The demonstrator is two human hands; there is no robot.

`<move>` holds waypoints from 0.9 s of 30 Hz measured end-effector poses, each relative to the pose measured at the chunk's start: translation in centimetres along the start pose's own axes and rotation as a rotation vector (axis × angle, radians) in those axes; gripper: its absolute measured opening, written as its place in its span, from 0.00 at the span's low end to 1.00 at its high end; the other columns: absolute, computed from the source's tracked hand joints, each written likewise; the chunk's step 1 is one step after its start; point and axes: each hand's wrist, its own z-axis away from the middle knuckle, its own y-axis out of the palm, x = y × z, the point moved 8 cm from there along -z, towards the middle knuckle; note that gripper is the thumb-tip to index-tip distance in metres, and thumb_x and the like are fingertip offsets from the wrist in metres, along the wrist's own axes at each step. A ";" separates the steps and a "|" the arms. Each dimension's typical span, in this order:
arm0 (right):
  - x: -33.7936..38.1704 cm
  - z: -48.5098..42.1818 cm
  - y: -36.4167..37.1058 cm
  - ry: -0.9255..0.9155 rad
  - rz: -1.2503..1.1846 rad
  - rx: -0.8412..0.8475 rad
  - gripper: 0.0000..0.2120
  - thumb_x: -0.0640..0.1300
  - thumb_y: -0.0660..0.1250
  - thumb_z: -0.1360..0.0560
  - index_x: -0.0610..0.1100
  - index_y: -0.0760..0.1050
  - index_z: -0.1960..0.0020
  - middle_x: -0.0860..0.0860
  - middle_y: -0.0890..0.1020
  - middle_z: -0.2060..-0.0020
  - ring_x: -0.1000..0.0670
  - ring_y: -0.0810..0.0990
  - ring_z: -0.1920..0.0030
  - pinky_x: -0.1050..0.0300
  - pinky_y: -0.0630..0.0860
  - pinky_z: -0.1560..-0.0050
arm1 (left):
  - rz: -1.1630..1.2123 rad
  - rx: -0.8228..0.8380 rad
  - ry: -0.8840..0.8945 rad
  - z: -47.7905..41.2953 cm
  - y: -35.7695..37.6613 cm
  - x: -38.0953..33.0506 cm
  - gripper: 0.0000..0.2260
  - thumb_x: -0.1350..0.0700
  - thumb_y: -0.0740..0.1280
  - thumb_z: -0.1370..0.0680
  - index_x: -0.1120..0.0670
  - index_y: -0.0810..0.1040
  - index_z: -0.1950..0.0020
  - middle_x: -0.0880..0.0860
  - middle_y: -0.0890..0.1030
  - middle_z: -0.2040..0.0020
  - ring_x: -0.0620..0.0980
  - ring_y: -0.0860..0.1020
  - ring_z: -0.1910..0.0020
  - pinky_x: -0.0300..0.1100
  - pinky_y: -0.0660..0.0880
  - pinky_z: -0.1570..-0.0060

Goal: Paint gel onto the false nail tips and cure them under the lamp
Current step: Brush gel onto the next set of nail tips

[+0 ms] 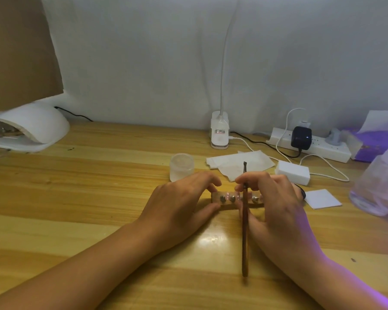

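A person's two bare forearms reach across a pale, varnished wooden table [99, 198]. A slim brown brush [245, 238] with a wooden handle runs away from the person, its butt end nearest the camera and its dark bristle tip beyond the knuckles. The right hand [276, 198] grips the brush between thumb and curled fingers, which also arch over the right part of a short wooden strip [227, 206]. The left hand [179, 202] pinches the strip's left end between thumb and fingertips. The strip lies flat on the table between the two hands and carries a row of clear pinkish false nail tips [228, 195] set among small metal studs; how many tips there are cannot be told.

Just behind the left hand stands a frosted translucent plastic jar [181, 167]. Crumpled white tissue [238, 163] lies behind the right hand, with a white rectangular block [292, 172] and a flat white square card [321, 198] to its right. At the right edge sits a blurred clear plastic container [379, 186].

Against the white wall stand a white gooseneck desk lamp [220, 133] and a white power strip [323, 148] holding a black adapter [301, 138]. The white domed curing lamp [38, 124] sits at the far left, well apart from the strip.
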 end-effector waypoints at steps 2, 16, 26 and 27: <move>0.3 0.1 0.0 -0.022 0.019 0.008 0.23 0.36 0.77 0.34 0.48 0.75 0.43 0.56 0.80 0.54 0.51 0.76 0.51 0.50 0.68 0.48 | 0.001 0.001 -0.015 0.0 0.1 0.1 0.15 0.42 0.67 0.23 0.41 0.71 0.38 0.38 0.81 0.48 0.28 0.71 0.66 0.28 0.60 0.67; 1.2 0.4 1.5 -0.052 -0.119 0.205 0.24 0.36 0.72 0.29 0.52 0.70 0.39 0.56 0.78 0.49 0.55 0.80 0.51 0.52 0.81 0.55 | -0.139 -0.083 -0.137 -1.0 -0.5 1.9 0.12 0.42 0.64 0.21 0.42 0.70 0.40 0.41 0.82 0.47 0.48 0.82 0.52 0.43 0.77 0.59; 0.7 0.5 1.4 -0.014 -0.135 0.212 0.22 0.40 0.72 0.26 0.54 0.70 0.37 0.60 0.77 0.45 0.61 0.80 0.51 0.59 0.80 0.56 | -0.029 -0.379 -0.110 -0.5 -3.0 2.2 0.14 0.56 0.72 0.26 0.50 0.73 0.43 0.46 0.73 0.48 0.42 0.70 0.60 0.37 0.73 0.65; 0.6 0.5 1.3 -0.008 -0.140 0.203 0.21 0.43 0.71 0.26 0.55 0.69 0.37 0.61 0.77 0.45 0.62 0.80 0.51 0.61 0.80 0.57 | -0.003 -0.421 -0.148 -0.4 -3.3 2.8 0.15 0.57 0.72 0.27 0.51 0.73 0.42 0.47 0.72 0.46 0.43 0.70 0.55 0.37 0.73 0.60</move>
